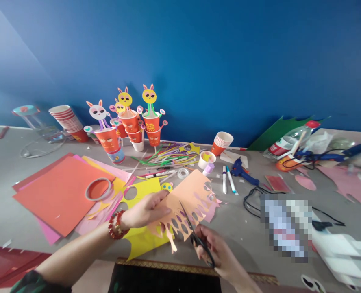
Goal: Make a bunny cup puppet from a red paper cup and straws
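My left hand grips the left side of a peach paper sheet, thumb on top. Cut-out holes run along the sheet's lower and right edges, and a thin strip dangles from it. In my right hand are black-handled scissors, fingers through the loops. Their blades are apart and lie at the paper's lower edge, among the holes. Under the peach sheet rests a yellow paper sheet with round holes. A small yellow paper face lies just beyond my left hand.
Orange paper bears a roll of tape on the left. Decorated cups with paper rabbits stand at the back. Coloured pipe cleaners lie mid-table. Markers, a blue glue gun with a cable and a plastic bottle are rightward.
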A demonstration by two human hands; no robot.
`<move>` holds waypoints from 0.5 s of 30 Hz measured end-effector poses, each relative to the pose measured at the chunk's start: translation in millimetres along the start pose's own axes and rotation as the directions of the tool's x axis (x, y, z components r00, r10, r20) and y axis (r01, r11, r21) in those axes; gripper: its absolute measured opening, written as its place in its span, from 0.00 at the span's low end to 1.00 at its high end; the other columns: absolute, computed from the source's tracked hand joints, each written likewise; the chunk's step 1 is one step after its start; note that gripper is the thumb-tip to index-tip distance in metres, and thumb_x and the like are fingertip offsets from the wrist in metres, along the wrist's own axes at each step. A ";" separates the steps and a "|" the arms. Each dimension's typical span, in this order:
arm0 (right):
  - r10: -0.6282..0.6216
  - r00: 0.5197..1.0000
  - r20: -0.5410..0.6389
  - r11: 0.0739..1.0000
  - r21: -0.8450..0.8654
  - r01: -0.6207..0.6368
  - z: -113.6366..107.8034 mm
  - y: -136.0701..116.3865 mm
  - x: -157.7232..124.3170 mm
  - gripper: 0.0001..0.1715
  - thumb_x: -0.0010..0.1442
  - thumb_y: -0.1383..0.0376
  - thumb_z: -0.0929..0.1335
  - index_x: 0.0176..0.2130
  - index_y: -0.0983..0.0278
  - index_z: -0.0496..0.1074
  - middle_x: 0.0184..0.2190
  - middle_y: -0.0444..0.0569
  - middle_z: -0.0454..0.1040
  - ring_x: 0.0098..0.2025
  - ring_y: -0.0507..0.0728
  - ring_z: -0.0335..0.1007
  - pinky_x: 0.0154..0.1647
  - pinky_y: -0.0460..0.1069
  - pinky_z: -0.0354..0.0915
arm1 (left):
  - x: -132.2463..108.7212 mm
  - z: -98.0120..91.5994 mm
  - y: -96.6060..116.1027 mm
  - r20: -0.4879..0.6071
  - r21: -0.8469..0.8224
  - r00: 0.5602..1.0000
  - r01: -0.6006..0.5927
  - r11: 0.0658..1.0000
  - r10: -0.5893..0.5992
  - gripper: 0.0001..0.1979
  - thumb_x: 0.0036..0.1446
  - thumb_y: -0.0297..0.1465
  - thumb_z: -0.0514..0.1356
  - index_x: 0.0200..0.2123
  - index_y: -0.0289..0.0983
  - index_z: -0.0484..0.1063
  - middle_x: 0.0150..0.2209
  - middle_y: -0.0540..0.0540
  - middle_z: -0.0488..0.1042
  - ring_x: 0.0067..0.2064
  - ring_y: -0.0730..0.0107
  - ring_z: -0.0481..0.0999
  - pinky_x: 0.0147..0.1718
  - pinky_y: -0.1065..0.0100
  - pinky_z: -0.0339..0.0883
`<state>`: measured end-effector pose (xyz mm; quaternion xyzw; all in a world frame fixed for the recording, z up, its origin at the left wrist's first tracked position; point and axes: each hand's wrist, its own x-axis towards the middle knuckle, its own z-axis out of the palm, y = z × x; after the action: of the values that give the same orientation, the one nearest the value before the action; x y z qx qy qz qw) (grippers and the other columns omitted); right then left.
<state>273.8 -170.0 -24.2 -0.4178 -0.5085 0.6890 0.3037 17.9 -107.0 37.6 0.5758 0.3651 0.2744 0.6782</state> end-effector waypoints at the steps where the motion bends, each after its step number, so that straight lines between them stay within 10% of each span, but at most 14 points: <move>1: 0.019 1.000 -0.014 1.000 0.017 -0.019 -0.2 1.8 0.2 0.37 0.47 0.34 0.73 0.29 0.62 0.61 0.23 0.38 0.59 0.22 0.47 0.53 0.23 0.43 0.52 | 0.0 -0.2 1.6 0.000 0.025 1.000 0.000 1.000 0.000 0.15 0.62 0.40 0.62 0.44 0.35 0.70 0.39 0.42 0.79 0.33 0.65 0.80 0.29 0.70 0.73; 15: 0.036 0.998 -0.058 0.998 0.059 -0.033 -6.2 24.5 -2.2 0.33 0.45 0.39 0.74 0.29 0.61 0.62 0.23 0.38 0.58 0.22 0.47 0.50 0.22 0.43 0.52 | 1.1 -2.4 7.4 0.048 0.036 0.999 -0.011 0.999 0.009 0.15 0.61 0.39 0.63 0.46 0.34 0.72 0.41 0.40 0.79 0.41 0.56 0.81 0.37 0.65 0.76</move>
<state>280.5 -176.3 -47.9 -0.4377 -0.4719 0.6958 0.3188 16.9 -103.3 44.5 0.5961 0.3506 0.2573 0.6749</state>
